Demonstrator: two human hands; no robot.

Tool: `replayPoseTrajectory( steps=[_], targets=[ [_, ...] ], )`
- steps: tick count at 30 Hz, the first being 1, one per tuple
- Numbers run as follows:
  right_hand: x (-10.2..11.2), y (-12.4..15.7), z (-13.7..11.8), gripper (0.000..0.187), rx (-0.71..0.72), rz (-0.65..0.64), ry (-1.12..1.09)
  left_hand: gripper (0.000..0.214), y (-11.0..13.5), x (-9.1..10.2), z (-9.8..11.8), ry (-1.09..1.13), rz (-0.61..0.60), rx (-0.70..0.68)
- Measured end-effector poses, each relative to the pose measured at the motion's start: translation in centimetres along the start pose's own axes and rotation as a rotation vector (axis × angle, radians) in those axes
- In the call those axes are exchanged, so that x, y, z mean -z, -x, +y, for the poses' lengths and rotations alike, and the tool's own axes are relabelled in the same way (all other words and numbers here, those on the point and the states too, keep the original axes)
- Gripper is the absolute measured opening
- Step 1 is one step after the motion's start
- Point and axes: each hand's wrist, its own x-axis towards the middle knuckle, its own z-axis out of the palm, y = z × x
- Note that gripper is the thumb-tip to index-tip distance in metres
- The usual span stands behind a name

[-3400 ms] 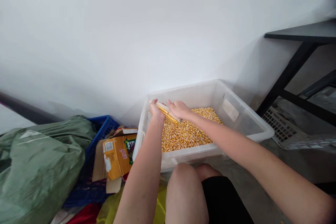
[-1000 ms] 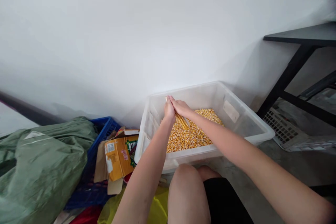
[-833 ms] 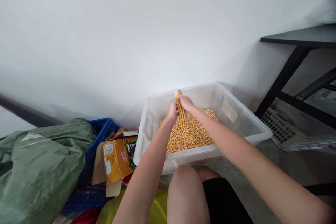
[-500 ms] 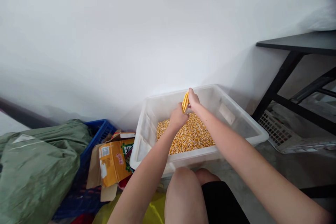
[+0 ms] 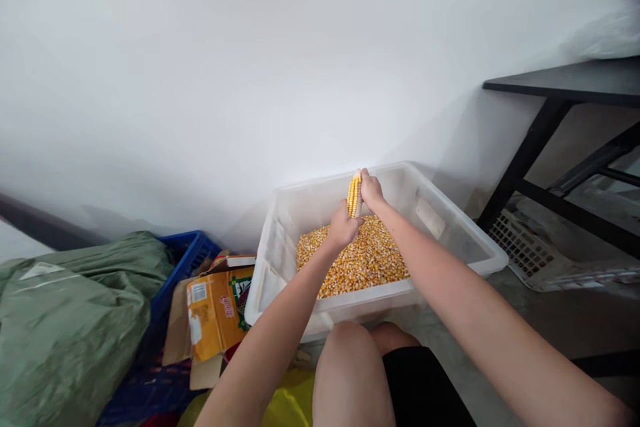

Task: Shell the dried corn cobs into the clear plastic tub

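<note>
Both hands are up and working together now! The left hand (image 5: 344,227) is wrapped around the lower end of a dried corn cob (image 5: 355,195), and the right hand (image 5: 372,190) closes in from the other side, its fingers (image 5: 365,177) pressed against the upper end. There's no gap between them: they're clamped on the cob from either side, with the cob standing almost upright between the palms. Its kernels glow yellow, and a pale strip of bare cob runs down its right edge.

The cob is held inside a clear plastic tub (image 5: 400,190), above the loose corn kernels (image 5: 353,259) heaped across the tub's floor. Neither hand touches that golden pile. A pale label (image 5: 430,217) sits on the tub's right wall.

Straight in front of the tub, the person's bare knees (image 5: 350,380) and black shorts (image 5: 425,387) fill the bottom of the view. To the tub's left, right up beside it, there's a torn yellow cardboard box (image 5: 215,313), then a blue plastic crate (image 5: 185,248) and a bulging green woven sack (image 5: 65,327). A yellow plastic bag (image 5: 290,407) lies below the tub's near left corner. To the tub's right stand a black table (image 5: 565,83) and a white lattice crate (image 5: 523,250), and behind the tub rises a white wall (image 5: 250,67).
</note>
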Motion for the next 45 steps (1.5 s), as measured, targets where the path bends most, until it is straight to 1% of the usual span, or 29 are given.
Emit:
replayPoseTrajectory(
  steps=[1, 3, 5, 6, 7, 9, 11, 13, 15, 17, 19, 20, 21, 23, 26, 28, 30, 32, 34, 37, 40, 42, 45],
  targets=[
    [0.0, 0.1, 0.0, 0.048, -0.059, -0.048, -0.085, 0.038, -0.1, 0.1, -0.2, -0.014, 0.009, -0.004],
    [0.1, 0.2, -0.1, 0.045, -0.2, -0.184, -0.24, 0.039, -0.2, 0.4, -0.5, -0.074, 0.024, -0.012],
    [0.3, 0.4, -0.5, 0.049, -0.316, -0.299, -0.327, 0.04, -0.1, 0.9, -0.5, -0.19, 0.04, -0.038],
    [0.4, 0.5, -0.6, 0.053, -0.354, -0.329, -0.345, 0.041, 0.0, 1.1, -0.4, -0.264, 0.048, -0.056],
    [0.4, 0.5, -0.8, 0.057, -0.383, -0.339, -0.356, 0.043, 0.1, 1.3, -0.3, -0.338, 0.05, -0.072],
    [0.4, 0.5, -1.1, 0.062, -0.424, -0.313, -0.363, 0.048, 0.5, 1.5, 0.1, -0.461, 0.041, -0.089],
    [0.3, 0.3, -1.1, 0.063, -0.436, -0.249, -0.341, 0.054, 0.8, 1.5, 0.5, -0.538, 0.025, -0.1],
    [0.3, -0.1, -1.0, 0.063, -0.394, -0.16, -0.281, 0.058, 1.0, 1.3, 0.9, -0.555, 0.015, -0.127],
    [0.4, -0.4, -0.8, 0.06, -0.279, -0.055, -0.177, 0.057, 1.0, 1.0, 1.0, -0.489, 0.009, -0.16],
    [0.6, -0.6, -0.6, 0.058, -0.123, 0.045, -0.05, 0.051, 0.9, 0.7, 0.8, -0.349, 0.007, -0.164],
    [0.7, -0.7, -0.5, 0.056, 0.006, 0.107, 0.044, 0.045, 0.6, 0.5, 0.5, -0.183, 0.004, -0.132],
    [0.8, -0.6, -0.5, 0.056, 0.045, 0.115, 0.065, 0.042, 0.5, 0.4, 0.3, -0.102, -0.003, -0.111],
    [0.8, -0.6, -0.5, 0.055, 0.062, 0.099, 0.063, 0.041, 0.3, 0.5, 0.1, -0.03, -0.013, -0.094],
    [0.8, -0.4, -0.6, 0.054, 0.029, 0.002, -0.018, 0.04, 0.0, 0.6, -0.3, 0.083, -0.036, -0.074],
    [0.8, -0.1, -0.9, 0.051, -0.111, -0.201, -0.208, 0.042, -0.4, 0.8, -0.9, 0.153, -0.045, -0.062],
    [0.9, 0.2, -1.1, 0.053, -0.19, -0.292, -0.263, 0.043, -0.5, 0.9, -1.2, 0.138, -0.029, -0.06],
    [0.9, 0.5, -1.4, 0.054, -0.209, -0.333, -0.25, 0.044, -0.6, 0.9, -1.4, 0.103, -0.006, -0.06],
    [1.0, 0.8, -1.7, 0.052, -0.174, -0.356, -0.21, 0.045, -0.6, 0.8, -1.3, 0.094, 0.016, -0.056],
    [1.0, 1.1, -2.0, 0.049, -0.12, -0.393, -0.174, 0.046, -0.4, 0.9, -0.8, 0.152, 0.02, -0.036],
    [1.0, 1.2, -2.4, 0.045, -0.061, -0.475, -0.158, 0.051, -0.1, 1.3, 0.1, 0.334, -0.037, 0.045],
    [1.1, 1.3, -2.6, 0.038, -0.049, -0.524, -0.176, 0.058, 0.1, 1.8, 0.7, 0.477, -0.117, 0.127],
    [1.2, 1.2, -2.6, 0.034, -0.067, -0.549, -0.209, 0.059, 0.1, 2.0, 0.8, 0.519, -0.141, 0.154],
    [1.3, 0.8, -2.2, 0.029, -0.125, -0.611, -0.304, 0.059, -0.1, 2.2, 0.6, 0.522, -0.135, 0.188]
  ],
)
